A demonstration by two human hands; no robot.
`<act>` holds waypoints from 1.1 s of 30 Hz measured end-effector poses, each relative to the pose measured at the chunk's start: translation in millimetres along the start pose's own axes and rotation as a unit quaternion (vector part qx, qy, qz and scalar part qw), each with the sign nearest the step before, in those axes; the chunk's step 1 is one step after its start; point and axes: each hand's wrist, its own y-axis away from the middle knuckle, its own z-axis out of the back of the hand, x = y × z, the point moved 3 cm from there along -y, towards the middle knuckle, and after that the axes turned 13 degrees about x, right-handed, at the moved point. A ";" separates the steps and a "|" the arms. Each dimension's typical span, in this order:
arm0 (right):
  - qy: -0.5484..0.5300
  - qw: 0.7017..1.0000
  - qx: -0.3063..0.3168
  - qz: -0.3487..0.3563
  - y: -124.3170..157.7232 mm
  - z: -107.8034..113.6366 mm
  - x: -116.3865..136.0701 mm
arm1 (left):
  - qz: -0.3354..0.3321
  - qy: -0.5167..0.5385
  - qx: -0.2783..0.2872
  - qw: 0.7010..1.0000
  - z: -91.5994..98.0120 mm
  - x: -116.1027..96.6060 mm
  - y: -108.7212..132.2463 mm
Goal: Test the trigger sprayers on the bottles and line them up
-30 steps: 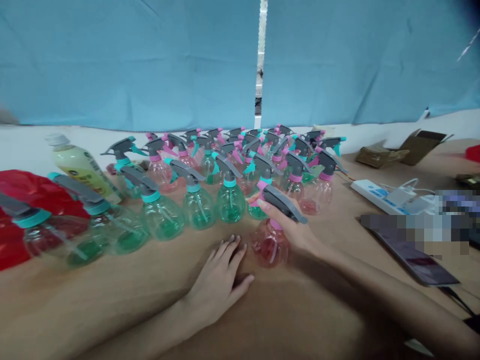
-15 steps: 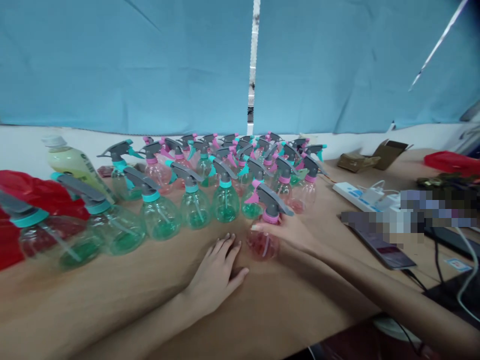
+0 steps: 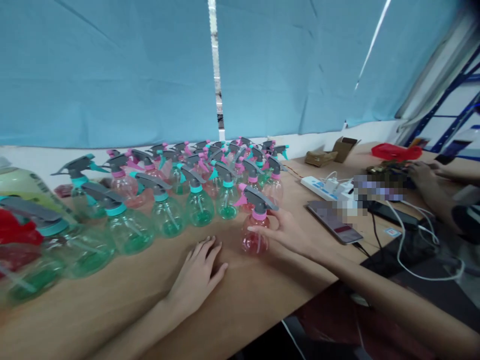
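Observation:
My right hand (image 3: 281, 229) is closed around the body of a pink spray bottle (image 3: 255, 242), which has a pink collar and a grey trigger head. The bottle looks upright, at the front of the group. Flat on the table lies my left hand (image 3: 200, 267), fingers slightly spread and holding nothing. Ahead of it runs a row of green spray bottles, the closest being one with a turquoise collar (image 3: 200, 206). Behind them several more pink and green spray bottles (image 3: 125, 187) crowd together and partly hide one another.
A power strip (image 3: 318, 189) with plugs and a phone (image 3: 333, 222) lie to the right, with cables about them. Cardboard boxes (image 3: 343, 150) stand at the back. Another person's hand (image 3: 422, 175) is at far right. A large pale bottle (image 3: 32, 192) stands left, by red plastic (image 3: 17, 230).
The view has swung to the right, so the bottles sit further left and another person's arm now shows. My right hand still grips the pink spray bottle; my left still rests flat.

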 end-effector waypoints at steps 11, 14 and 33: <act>0.082 0.988 -0.081 -0.101 40.0 69.8 -74.4 | -0.047 0.028 0.013 0.998 -10.3 -52.1 -60.3; 0.065 0.989 -0.095 -0.093 35.1 83.0 -90.2 | -0.065 0.034 0.026 0.997 -12.2 -68.4 -80.9; 0.066 0.987 -0.115 -0.090 -34.2 132.8 -164.8 | -0.144 0.065 0.046 0.986 -24.4 -113.5 -171.3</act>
